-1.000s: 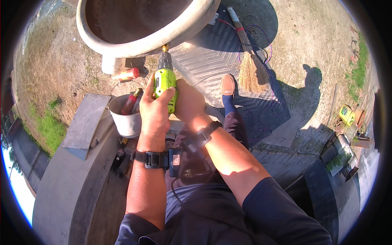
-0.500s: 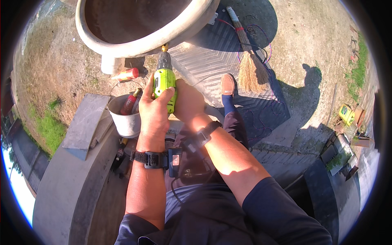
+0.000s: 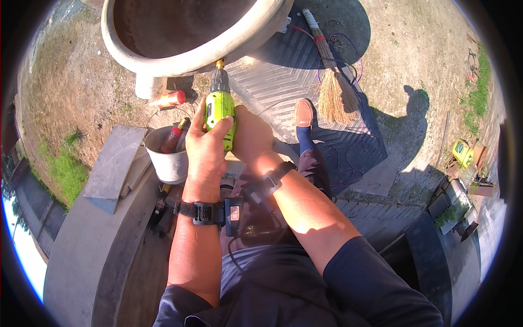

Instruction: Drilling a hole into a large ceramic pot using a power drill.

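Note:
A yellow-green power drill (image 3: 219,106) with a dark chuck is held between both my hands, its tip pointing away from me. My left hand (image 3: 206,143) is closed round the drill's left side, thumb laid over its back end. On the other side my right hand (image 3: 252,136) is closed against the drill, most of its fingers hidden from view. The brass-coloured bit holder (image 3: 220,64) at the drill's front meets the outer side of a large pale round pot (image 3: 190,66), just under the rim. Whether the bit is inside the wall cannot be seen.
Left of my hands stands a white bucket (image 3: 168,165) with a red-handled tool inside. An orange-red bottle (image 3: 171,99) lies beyond it. Grey slabs (image 3: 114,163) rest on a low wall. A straw broom (image 3: 335,95) and thin cords lie on the paving to the right, near my shoe (image 3: 304,113).

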A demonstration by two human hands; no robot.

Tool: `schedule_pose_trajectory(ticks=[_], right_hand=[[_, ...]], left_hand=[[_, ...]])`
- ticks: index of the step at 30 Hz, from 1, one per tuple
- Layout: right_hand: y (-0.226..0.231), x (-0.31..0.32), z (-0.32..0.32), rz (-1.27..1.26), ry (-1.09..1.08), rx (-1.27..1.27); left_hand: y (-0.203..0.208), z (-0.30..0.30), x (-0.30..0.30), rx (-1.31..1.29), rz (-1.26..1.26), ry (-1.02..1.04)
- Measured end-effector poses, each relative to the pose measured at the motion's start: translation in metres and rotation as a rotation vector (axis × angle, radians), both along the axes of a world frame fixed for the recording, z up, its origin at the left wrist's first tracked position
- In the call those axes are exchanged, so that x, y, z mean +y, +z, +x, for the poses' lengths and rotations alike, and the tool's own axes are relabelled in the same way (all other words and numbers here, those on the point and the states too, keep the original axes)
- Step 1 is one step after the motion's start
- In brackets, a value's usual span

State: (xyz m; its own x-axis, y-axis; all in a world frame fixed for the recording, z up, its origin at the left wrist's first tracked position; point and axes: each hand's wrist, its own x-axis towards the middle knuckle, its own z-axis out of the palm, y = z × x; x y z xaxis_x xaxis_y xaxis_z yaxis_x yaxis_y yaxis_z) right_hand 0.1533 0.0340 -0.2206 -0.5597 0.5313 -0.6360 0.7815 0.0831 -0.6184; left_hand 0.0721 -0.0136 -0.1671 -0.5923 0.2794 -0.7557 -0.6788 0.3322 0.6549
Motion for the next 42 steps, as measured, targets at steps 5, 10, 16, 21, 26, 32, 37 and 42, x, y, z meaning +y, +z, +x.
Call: schedule_pose_trajectory(ticks=[5,10,16,21,26,32,37,42], right_hand=[[0.001,0.0,-0.001,0.009,0.008,0.001],[0.003,0.003,0.0,-0.016,-0.013,-0.001],[0.012,0.009,-0.002,-0.054,0.035,-0.047],[0.012,0.012,0.0,0.008,0.16,-0.089],[0.015,0.017,0.0,-0.017,0.178,-0.128],[0.018,0.016,0.0,-0.031,0.199,-0.126],[0.012,0.006,0.003,-0.01,0.11,-0.096],[0.013,0.001,0.007,-0.01,0.113,-0.096]], left_hand=[[-0.001,0.001,-0.002,0.017,0.007,-0.003],[0.001,0.002,0.0,0.021,0.002,-0.017],[0.004,0.001,-0.003,0.006,0.011,0.007],[0.003,0.002,-0.005,-0.044,0.08,0.053],[0.004,0.003,-0.004,-0.05,0.07,0.005],[0.003,0.004,-0.009,-0.038,0.105,0.034],[0.006,0.005,-0.012,-0.032,0.073,0.006],[0.008,0.01,-0.014,-0.028,0.06,0.0]])
